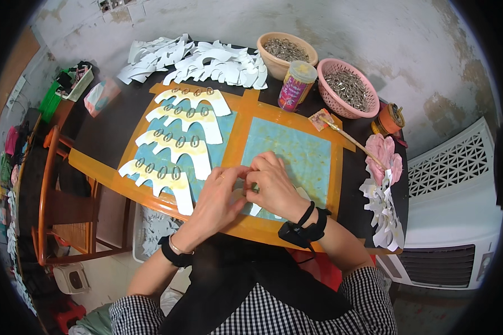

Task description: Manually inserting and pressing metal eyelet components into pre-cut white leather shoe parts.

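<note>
Curled fingers of the left hand and right hand converge over a white cutout, near the worktop's front edge. Grasp cannot be determined.

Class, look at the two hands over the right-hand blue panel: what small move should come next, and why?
The four cutouts at left each bear a row of metal loops; the left hand and right hand meet over another white cutout, hiding most of it. So perhaps the left should steady it while the right seats a loop on it.
</note>
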`<state>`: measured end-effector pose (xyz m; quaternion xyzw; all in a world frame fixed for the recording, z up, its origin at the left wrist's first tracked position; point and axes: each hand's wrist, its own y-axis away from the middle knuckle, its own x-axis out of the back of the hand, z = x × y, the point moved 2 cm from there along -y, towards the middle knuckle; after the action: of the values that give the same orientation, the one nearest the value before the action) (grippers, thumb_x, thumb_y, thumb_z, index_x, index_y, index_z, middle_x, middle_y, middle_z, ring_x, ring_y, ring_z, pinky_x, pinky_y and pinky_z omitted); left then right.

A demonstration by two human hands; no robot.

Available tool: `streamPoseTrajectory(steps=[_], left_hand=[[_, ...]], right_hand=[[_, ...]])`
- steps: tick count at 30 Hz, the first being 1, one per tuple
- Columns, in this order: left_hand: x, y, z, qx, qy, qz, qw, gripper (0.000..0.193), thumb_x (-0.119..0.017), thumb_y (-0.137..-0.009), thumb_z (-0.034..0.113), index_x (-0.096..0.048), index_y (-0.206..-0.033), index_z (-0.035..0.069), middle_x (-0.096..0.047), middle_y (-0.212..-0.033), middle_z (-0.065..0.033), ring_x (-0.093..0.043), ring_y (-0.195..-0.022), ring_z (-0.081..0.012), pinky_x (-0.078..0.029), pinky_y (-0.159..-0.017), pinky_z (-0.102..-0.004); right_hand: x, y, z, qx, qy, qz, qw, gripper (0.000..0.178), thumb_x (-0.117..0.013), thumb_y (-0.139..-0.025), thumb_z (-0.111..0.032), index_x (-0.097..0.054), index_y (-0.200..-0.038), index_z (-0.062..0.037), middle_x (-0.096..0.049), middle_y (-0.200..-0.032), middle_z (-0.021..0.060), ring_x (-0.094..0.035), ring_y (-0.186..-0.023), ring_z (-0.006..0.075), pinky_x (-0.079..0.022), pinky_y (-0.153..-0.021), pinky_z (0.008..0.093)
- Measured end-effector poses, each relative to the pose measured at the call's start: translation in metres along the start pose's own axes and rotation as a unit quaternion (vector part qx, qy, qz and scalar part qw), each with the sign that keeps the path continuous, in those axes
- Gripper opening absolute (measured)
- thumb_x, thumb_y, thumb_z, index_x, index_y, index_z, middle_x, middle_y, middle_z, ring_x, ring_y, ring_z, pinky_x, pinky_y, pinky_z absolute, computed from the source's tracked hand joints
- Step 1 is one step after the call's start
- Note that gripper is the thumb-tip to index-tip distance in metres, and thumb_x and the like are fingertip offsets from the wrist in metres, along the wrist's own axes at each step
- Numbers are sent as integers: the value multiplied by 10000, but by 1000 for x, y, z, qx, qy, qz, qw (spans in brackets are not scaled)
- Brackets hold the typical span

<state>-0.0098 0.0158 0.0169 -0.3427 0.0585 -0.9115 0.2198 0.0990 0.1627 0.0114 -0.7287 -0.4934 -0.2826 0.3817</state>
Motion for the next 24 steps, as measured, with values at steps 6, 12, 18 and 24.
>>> streamPoseTrajectory(steps=[6,12,18,24], left_hand=[[-5,2,-19,56,29,-18,998,591,-820,-798,8,-617,-1349,80,-694,-1228,-117,-584,-1200,-345,-490,-1047,-436],[-3,4,-22,29,3,-3,1000,383,-832,-789,30,-716,-1150,85,-730,-1125,-64,-608,-1128,-315,-465,-1004,-432],[-9,6,-32,-48,-7,24,999,164,-856,-797,56,-759,-926,83,-778,-1104,-8,-628,-1094,-284,-458,-945,-426],[-8,6,-28,-48,-10,27,998,133,-858,-814,59,-759,-894,101,-795,-1089,18,-633,-1089,-279,-461,-942,-429]], right_hand=[[0,1,-5,37,0,25,999,139,-799,-717,-36,-670,-706,-89,-558,-961,38,-527,-1094,277,-427,-949,434],[-2,3,-10,153,124,51,979,146,-783,-750,-79,-672,-832,-32,-604,-1056,97,-558,-1161,299,-447,-995,457],[3,9,-11,235,168,32,957,165,-775,-775,-95,-693,-901,-27,-606,-1096,107,-582,-1175,319,-464,-1013,497],[24,3,9,73,-12,-3,997,148,-779,-816,-90,-741,-959,-95,-607,-1078,70,-576,-1182,297,-462,-1018,466]])
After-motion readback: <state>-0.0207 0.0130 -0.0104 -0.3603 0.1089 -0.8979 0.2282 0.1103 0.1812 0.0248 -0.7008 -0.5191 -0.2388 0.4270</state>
